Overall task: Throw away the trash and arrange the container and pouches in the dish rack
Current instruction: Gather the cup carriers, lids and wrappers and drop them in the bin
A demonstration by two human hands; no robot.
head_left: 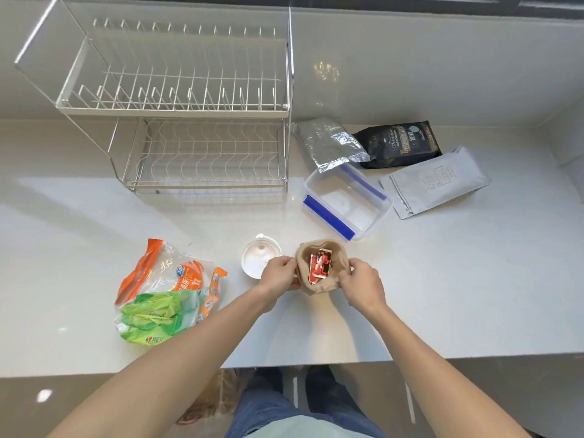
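A crumpled brown paper bag (319, 287) stands open on the counter with a red and white wrapper (320, 265) inside. My left hand (278, 275) grips its left rim and my right hand (363, 282) grips its right rim. A clear container with blue clips (344, 205) lies behind it. A silver pouch (328, 143), a black pouch (399, 143) and a grey pouch (436, 181) lie at the back right. The two-tier wire dish rack (177, 112) stands at the back left with nothing in it.
A white plastic cup with a lid (257, 256) sits just left of the bag. Orange and green plastic wrappers (164, 292) lie at the front left. Below the counter's front edge (316, 363) a bag on the floor (215, 396) shows beside my legs.
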